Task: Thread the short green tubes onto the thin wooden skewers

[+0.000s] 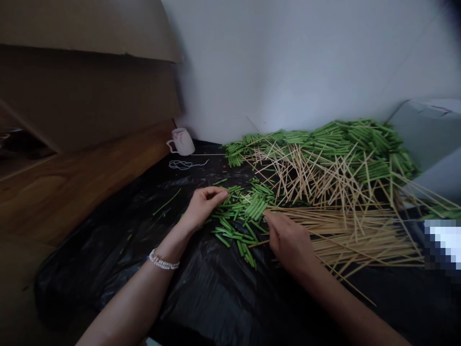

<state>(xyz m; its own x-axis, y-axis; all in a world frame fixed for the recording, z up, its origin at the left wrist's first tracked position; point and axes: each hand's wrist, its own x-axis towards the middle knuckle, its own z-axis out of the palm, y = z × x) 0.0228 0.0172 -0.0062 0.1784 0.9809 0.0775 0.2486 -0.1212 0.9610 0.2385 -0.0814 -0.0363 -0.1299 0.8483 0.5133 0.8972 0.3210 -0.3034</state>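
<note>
My left hand (pixel 201 206), with a beaded bracelet (pixel 163 261) at its wrist, has thumb and fingertips pinched together at the left edge of a loose pile of cut green stem pieces (pixel 230 226). Whatever lies in that pinch is too small to make out. My right hand (pixel 290 238) is closed round the end of a thin bamboo skewer, mostly hidden by the fingers. A row of green stem pieces (pixel 255 207) sits side by side just beyond the right fingertips, seemingly threaded on this skewer. Bare bamboo skewers (pixel 363 235) lie in a spread bundle right of this hand.
Skewers filled with green stems (pixel 345 139) are heaped along the wall, their bare ends crossing forward. A white mug (pixel 183 142) and a looped string (pixel 182 165) rest at the back left. Black plastic sheeting (pixel 216 293) covers the surface. A cardboard box (pixel 108 96) stands left.
</note>
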